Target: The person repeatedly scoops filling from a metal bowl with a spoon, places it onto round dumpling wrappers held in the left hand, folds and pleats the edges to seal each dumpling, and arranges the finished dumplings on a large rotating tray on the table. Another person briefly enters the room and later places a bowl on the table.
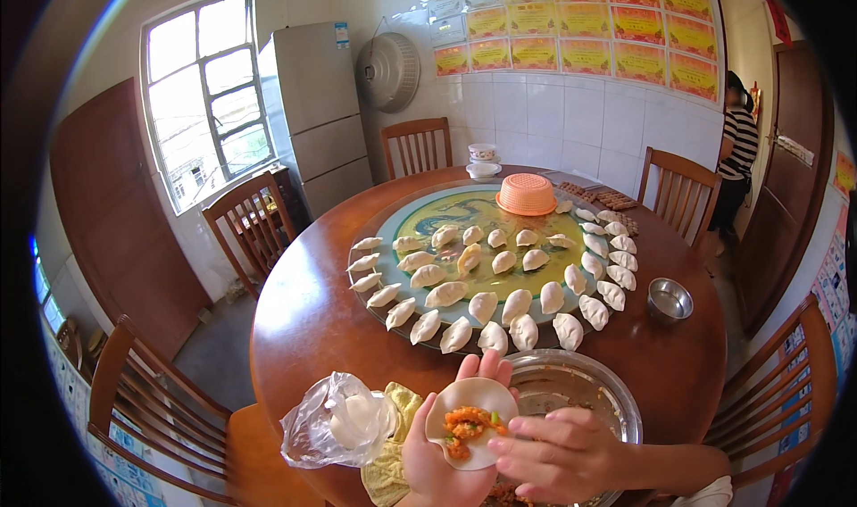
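My left hand [433, 471] is palm up with a round dumpling wrapper [485, 400] lying across it. A mound of orange filling with green bits [466, 427] rests in the middle of the wrapper. My right hand [567, 458] hovers at the wrapper's right edge, fingers stretched toward it; whether they touch it I cannot tell. Beneath and behind my right hand is a wide metal basin [628, 398], with some filling showing at its bottom. Beside my left wrist lie a yellow cloth [386, 473] and a clear plastic bag [308, 422] with pale wrappers [353, 418] inside.
Rows of folded dumplings [483, 307] cover the glass turntable [402, 212] on the round wooden table [303, 328]. An orange basket [527, 195] sits upside down on it. A metal bowl [669, 300] stands right. Chairs [161, 409] surround the table. A person [739, 150] stands by the doorway.
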`<state>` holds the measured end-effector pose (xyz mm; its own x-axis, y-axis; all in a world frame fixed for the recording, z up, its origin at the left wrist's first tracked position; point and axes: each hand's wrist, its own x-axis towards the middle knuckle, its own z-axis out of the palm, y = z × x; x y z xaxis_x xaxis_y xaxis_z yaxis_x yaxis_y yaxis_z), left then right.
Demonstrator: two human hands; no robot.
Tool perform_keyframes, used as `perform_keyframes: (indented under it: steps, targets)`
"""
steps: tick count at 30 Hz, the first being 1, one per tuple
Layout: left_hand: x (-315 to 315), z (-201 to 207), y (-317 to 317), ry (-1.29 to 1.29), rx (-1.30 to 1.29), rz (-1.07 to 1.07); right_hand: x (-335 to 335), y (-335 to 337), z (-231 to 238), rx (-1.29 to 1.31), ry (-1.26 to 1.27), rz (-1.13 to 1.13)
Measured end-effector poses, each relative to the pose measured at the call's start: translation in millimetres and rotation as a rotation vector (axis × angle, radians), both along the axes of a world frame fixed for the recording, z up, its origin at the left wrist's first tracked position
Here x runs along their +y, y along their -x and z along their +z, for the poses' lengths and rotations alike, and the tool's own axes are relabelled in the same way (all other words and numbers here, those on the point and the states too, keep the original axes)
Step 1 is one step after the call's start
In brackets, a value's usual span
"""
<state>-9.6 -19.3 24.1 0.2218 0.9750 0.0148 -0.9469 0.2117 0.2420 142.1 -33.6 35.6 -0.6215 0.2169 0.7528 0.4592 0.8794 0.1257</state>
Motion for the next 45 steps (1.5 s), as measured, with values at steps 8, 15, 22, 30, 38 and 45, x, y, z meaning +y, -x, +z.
perform_keyframes:
  steps: [8,15,22,30,38,45]
  targets:
    - [-16.8,16.5,5.7,0.045,-0.047,-0.112,3.1,-21.2,-16.6,-0.056,-0.220,-0.125]
    - [-23.0,8.1,2.8,0.047,-0.168,-0.192,-4.8,-25.4,-20.0,0.007,-0.278,-0.079]
    - [-27.4,-3.4,-5.8,-0.266,0.098,-0.050,-6.9,-18.2,-15.8,0.158,-0.244,0.016]
    - [-31.7,3.4,-12.8,0.102,-0.527,-0.290,-9.9,-27.2,-27.2,0.147,-0.329,-0.182]
    - [-33.1,-4.3,-20.9,0.016,-0.325,-0.298,-17.2,-30.8,-7.6,-0.046,-0.334,-0.188]
    - [-39.2,-37.3,-13.9,-0.679,1.153,0.220,-9.7,-16.6,22.4,0.035,0.333,-0.122]
